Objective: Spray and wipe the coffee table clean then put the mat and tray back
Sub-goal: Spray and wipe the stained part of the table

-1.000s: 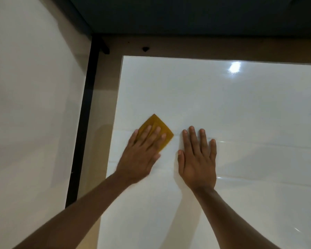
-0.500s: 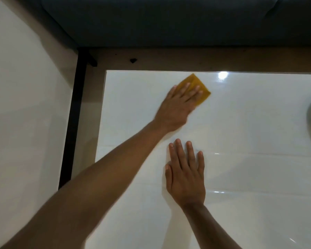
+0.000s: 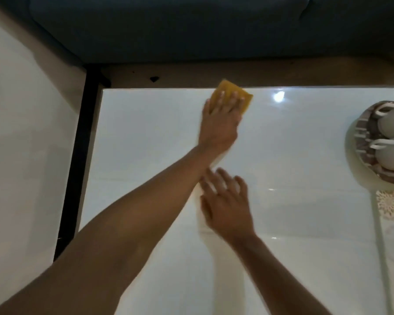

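yellow cloth (image 3: 233,93), white table (image 3: 146,133)

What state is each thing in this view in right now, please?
Left hand: flat, pressing the yellow cloth at the table's far edge.
Right hand: fingers spread, resting on the coffee table.
Tray: on the table's right side, holding white cups.
Mat: lying on the table's right side.
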